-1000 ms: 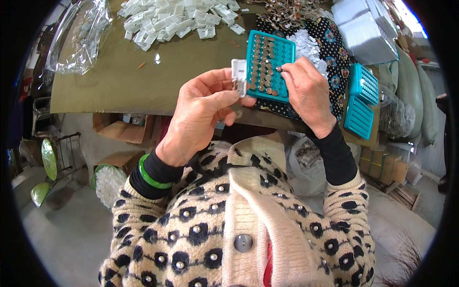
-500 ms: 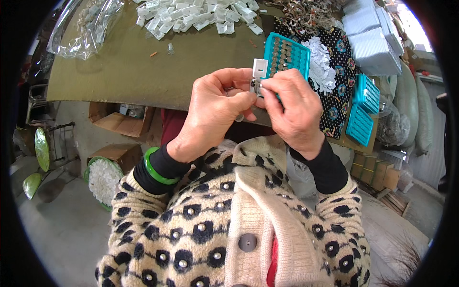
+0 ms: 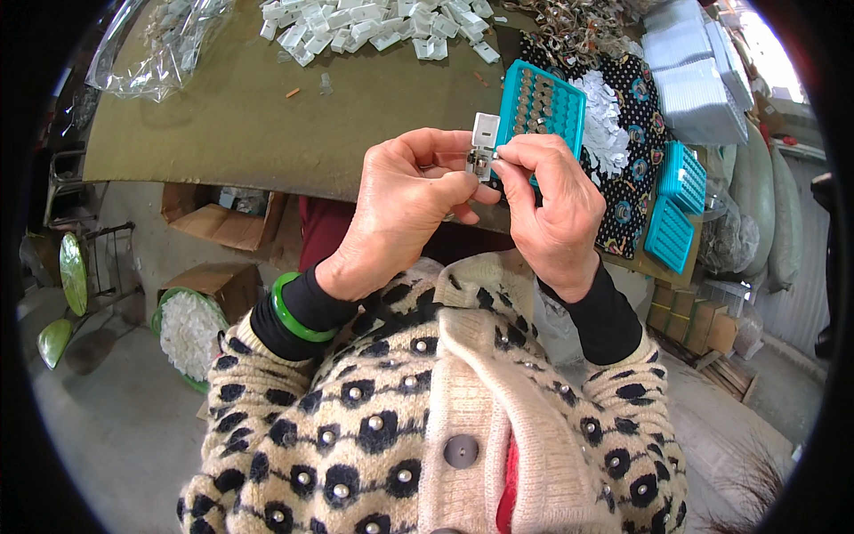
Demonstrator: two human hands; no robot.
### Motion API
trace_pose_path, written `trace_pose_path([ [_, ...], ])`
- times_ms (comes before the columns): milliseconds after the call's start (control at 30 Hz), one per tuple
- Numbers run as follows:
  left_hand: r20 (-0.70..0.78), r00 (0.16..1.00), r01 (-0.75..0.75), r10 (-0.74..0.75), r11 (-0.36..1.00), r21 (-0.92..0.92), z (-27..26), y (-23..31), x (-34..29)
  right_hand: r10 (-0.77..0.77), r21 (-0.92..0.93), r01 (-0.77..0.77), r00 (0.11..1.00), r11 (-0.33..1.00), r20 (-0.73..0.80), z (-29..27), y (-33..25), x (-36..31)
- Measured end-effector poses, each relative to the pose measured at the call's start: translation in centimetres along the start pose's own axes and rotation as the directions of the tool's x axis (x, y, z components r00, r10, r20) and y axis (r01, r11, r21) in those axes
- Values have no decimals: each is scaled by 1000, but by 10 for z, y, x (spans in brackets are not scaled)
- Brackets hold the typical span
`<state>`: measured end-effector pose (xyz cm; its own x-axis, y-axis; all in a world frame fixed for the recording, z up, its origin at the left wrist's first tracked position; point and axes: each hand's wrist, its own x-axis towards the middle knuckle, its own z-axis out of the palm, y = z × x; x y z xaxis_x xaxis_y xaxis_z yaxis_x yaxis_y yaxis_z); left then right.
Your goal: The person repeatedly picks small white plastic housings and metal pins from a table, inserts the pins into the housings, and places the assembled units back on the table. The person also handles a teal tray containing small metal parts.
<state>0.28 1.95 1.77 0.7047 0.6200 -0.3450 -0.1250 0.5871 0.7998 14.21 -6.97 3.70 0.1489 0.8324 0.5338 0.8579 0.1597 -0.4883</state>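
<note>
Above the table's near edge, a small white plastic case [image 3: 485,131] stands with its lid flipped up. Metal-looking parts [image 3: 478,163] show in its lower half. My left hand [image 3: 398,203] grips the case's lower part between thumb and fingers. At the right edge of the case, my right hand [image 3: 559,214] has thumb and forefinger pressed together; what they pinch is too small to make out. Just behind that hand lies a turquoise tray [image 3: 569,111] with round brownish discs in its left rows.
White plastic cases [image 3: 374,22] are heaped at the far side. White flat pieces [image 3: 600,120] and tangled wires [image 3: 583,31] lie on dark patterned cloth. Two more turquoise trays [image 3: 669,233] sit at right. A clear bag [image 3: 147,58] is far left, a basket of white pieces [image 3: 189,336] below.
My right hand has shifted slightly right, its fingertips now at the edge of the case, and more of the metal parts shows. My left hand keeps its grip. The view has moved slightly.
</note>
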Motion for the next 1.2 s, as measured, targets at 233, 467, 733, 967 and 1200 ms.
trace_pose_path([
  [233,10,1000,-2,2,1000,-15,3,-2,-3,-34,32,32,997,999,64,0,8,-4],
  [467,98,995,41,-37,998,-40,2,-7,4,-67,61,64,997,996,45,0,15,-11],
  [733,47,996,81,-79,996,-38,9,-9,7,29,196,-62,985,979,171,-16,21,-7],
  [967,10,992,126,-126,984,-126,4,-4,11,61,-256,-63,998,965,-18,-35,61,-3],
  [1200,135,971,230,-196,922,-311,-2,-8,17,-22,-375,63,993,925,112,-30,81,-13],
])
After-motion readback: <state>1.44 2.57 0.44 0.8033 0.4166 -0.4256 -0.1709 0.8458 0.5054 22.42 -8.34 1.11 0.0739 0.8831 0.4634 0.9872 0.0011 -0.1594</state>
